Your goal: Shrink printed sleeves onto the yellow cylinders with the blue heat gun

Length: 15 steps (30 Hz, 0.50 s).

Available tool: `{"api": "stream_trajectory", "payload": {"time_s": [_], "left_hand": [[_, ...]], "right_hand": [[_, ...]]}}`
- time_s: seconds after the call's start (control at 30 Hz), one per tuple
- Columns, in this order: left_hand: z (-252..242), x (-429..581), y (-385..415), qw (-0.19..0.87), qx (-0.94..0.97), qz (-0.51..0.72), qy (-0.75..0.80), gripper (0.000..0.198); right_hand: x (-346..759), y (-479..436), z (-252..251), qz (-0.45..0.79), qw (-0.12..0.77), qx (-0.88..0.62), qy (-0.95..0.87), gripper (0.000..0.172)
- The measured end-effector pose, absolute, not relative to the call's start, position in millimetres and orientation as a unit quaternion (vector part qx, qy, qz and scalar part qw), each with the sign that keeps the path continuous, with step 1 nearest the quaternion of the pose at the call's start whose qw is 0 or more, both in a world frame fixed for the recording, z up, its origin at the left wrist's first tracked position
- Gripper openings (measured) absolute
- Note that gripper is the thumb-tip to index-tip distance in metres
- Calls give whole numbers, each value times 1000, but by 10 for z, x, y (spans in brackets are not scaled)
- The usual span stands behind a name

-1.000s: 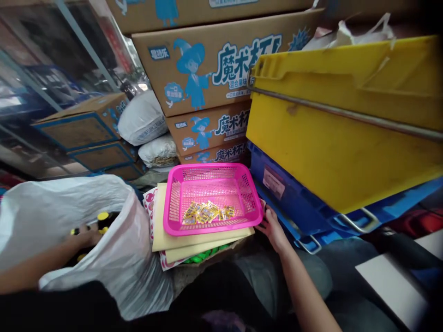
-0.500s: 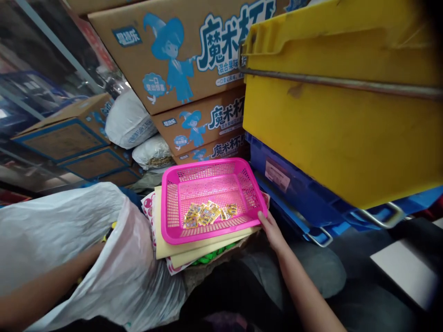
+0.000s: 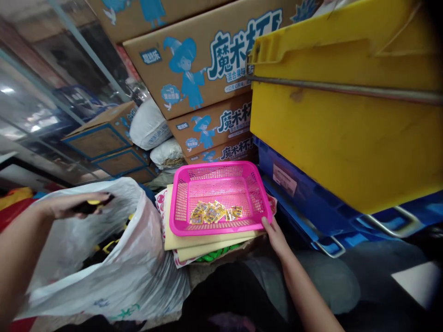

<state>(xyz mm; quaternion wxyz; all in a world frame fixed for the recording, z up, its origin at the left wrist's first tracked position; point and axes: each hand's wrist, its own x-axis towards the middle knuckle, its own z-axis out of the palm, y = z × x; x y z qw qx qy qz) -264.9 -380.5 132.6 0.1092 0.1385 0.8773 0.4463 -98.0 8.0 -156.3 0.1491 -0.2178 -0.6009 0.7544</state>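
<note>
My left hand [image 3: 71, 204] is raised over the mouth of a white plastic bag [image 3: 114, 272], its fingers closed round a dark object with a yellow end [image 3: 92, 205]. More dark and yellow pieces show inside the bag. My right hand [image 3: 276, 234] grips the near right corner of a pink plastic basket [image 3: 182, 203]. Several small yellow packets [image 3: 214, 212] lie on the basket's floor. The basket rests on a stack of cream boards [image 3: 194, 241].
Printed cardboard boxes [image 3: 200, 69] are stacked behind the basket. A yellow crate [image 3: 346, 115] sits on a blue crate [image 3: 304, 203] at the right. White sacks [image 3: 149, 125] and more boxes [image 3: 104, 138] stand at the left.
My left hand has come up out of the white bag with a dark, yellow-tipped object in it. My right hand has stayed on the basket's corner.
</note>
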Motion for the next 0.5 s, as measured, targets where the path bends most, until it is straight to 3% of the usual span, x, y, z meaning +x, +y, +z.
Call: {"api": "stream_trajectory", "payload": {"time_s": [0.17, 0.3, 0.4, 0.5], "left_hand": [[1417, -2767, -2851, 122, 148, 492, 849, 70], [1493, -3086, -2284, 252, 133, 479, 830, 64], [1611, -3361, -2488, 299, 99, 404, 859, 41], [1693, -3430, -3050, 220, 35, 353, 909, 33]], "right_hand": [[-995, 81, -1553, 755, 144, -190, -611, 76], [-954, 68, -1524, 752, 138, -180, -618, 74], [-921, 67, -1516, 750, 136, -177, -623, 72], [-917, 72, -1498, 749, 137, -178, -624, 71]]}}
